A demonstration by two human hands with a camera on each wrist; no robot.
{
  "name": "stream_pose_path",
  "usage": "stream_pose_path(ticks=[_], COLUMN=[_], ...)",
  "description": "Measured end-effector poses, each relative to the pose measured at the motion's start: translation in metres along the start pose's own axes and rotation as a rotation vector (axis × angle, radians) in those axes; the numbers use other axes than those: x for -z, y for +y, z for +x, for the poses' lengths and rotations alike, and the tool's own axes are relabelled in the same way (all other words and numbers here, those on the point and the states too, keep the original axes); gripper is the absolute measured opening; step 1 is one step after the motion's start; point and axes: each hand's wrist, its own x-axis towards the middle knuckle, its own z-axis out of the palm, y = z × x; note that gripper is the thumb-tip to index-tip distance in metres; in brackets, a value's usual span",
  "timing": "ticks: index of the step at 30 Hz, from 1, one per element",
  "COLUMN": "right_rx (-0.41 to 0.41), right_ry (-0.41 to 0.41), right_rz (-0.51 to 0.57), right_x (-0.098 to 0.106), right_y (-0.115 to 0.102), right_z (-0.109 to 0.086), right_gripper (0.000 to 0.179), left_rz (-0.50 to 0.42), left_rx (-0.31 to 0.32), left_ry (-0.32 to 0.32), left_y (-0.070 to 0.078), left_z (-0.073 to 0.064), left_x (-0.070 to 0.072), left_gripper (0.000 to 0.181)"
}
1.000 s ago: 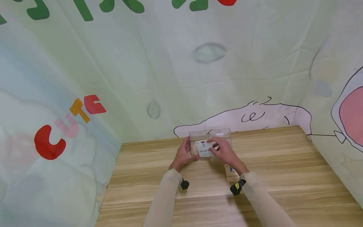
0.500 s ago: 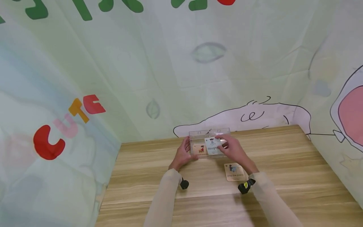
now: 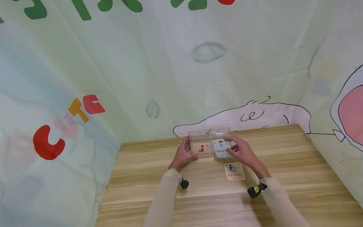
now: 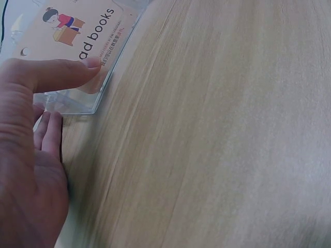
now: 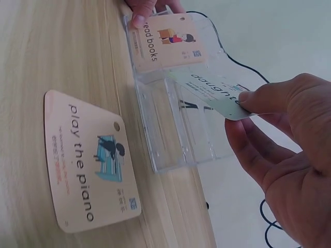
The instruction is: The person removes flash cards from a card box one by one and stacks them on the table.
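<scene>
Near the middle of the frame in the head view, a clear plastic box (image 3: 210,133) is set at the far edge of the wood-grain worktop (image 3: 141,176). Its left end is grasped by the left hand (image 3: 182,155): the thumb is laid across the front, over a corner of the peach "read books" card (image 3: 202,149), and the other fingers are placed along the side. Whether that card is itself touched by the thumb cannot be told. The card is seated in the left compartment of the box.

A pale card lettered "daught…" (image 3: 221,148) is pinched by its edge between the thumb and fingers of the right hand (image 3: 244,152), the end of its word being covered. It is held tilted over the right compartment; whether the box is touched by it cannot be told.

Below and to the right, a peach "play the piano" card (image 3: 234,172) is laid face up on the worktop, apart from the box. Black wrist devices (image 3: 254,191) are worn at the cuffs of the pale sleeves (image 3: 163,195). The upper frame is filled by a printed backdrop (image 3: 175,72), with "CUTE" lettered at left.
</scene>
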Motion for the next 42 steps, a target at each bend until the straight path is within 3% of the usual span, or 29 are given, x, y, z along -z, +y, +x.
stream_pose_path(ticks=[8, 19, 28, 42], right_rx=[-0.083, -0.129, -0.23, -0.271], right_ry=[-0.018, -0.04, -0.084, -0.091], right_rz=[0.012, 0.057, 0.089, 0.125], right_x=[0.011, 0.019, 0.016, 0.006], right_y=[0.01, 0.022, 0.028, 0.037], right_z=[-0.018, -0.038, -0.055, -0.069], right_gripper=[0.049, 0.047, 0.044, 0.043], left_rz=[-0.011, -0.059, -0.016, -0.02], left_rx=[-0.008, -0.014, -0.016, -0.01], left_ry=[0.003, -0.01, 0.004, 0.008], left_y=[-0.005, 0.01, -0.002, -0.001], left_z=[0.003, -0.001, 0.002, 0.0], left_x=[-0.001, 0.001, -0.001, -0.003], left_gripper=[0.109, 0.108, 0.108, 0.108])
